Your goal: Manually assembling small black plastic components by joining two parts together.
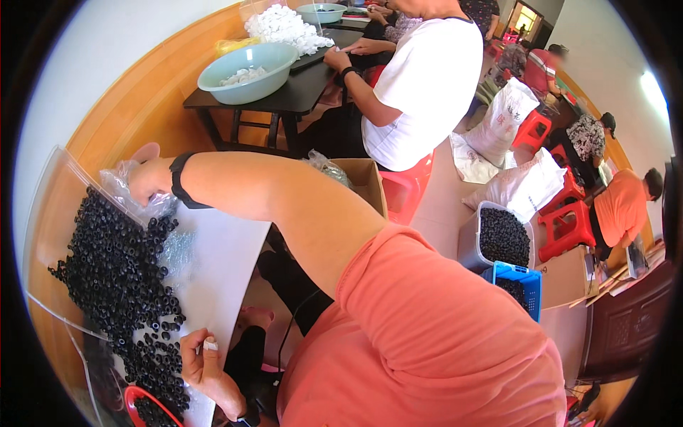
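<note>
My right arm stretches across the view to the far left, with a black band (186,183) on the wrist. My right hand (148,182) is closed on a crumpled clear plastic bag (119,178) at the table's far end; its fingertips are partly hidden. A large spread of small black ring-like parts (117,263) lies beside it on the white tabletop (231,249). Near the lower edge, my left hand (208,370) has curled fingers by the heap's near side. Something white (210,344) sits at its thumb tip. Whether the fingers pinch anything is too small to tell.
A clear upright sheet (53,206) edges the table. A red bowl (135,406) of black parts stands at lower left. Small clear pieces (178,252) lie on the tabletop. Beyond are a cardboard box (366,181), a pale-green basin (249,89) and a seated person (434,78).
</note>
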A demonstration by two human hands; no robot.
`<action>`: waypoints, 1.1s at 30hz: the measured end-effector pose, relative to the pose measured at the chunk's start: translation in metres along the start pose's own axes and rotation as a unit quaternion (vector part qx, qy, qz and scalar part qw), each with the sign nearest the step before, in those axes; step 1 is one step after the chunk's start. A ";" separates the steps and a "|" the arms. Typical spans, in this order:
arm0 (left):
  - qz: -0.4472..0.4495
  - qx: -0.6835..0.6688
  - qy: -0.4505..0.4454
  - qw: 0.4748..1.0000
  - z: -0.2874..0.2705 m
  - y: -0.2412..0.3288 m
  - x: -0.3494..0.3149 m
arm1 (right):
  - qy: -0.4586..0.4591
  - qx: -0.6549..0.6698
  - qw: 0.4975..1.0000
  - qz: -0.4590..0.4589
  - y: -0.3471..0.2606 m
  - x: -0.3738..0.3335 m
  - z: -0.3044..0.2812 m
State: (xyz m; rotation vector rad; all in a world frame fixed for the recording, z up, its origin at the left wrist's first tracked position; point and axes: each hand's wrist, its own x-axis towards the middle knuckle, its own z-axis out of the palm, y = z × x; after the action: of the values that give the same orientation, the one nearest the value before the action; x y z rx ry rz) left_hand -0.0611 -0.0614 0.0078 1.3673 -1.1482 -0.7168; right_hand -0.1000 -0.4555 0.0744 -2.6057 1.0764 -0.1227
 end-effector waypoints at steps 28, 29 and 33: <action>0.033 -0.052 0.013 0.998 -0.003 -0.001 -0.009 | 0.081 0.002 0.996 -0.029 -0.027 -0.044 -0.025; 0.032 -0.052 0.019 0.998 -0.005 -0.004 -0.008 | 0.076 0.011 0.997 -0.030 -0.027 -0.045 -0.027; 0.081 -0.011 0.008 0.997 -0.006 -0.008 -0.005 | 0.010 0.060 0.997 -0.052 -0.020 -0.045 -0.030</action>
State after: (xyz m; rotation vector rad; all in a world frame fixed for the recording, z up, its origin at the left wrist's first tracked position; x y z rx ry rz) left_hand -0.0555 -0.0558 0.0002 1.2442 -1.2198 -0.5981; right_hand -0.1241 -0.4185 0.1109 -2.5563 0.9106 -0.2303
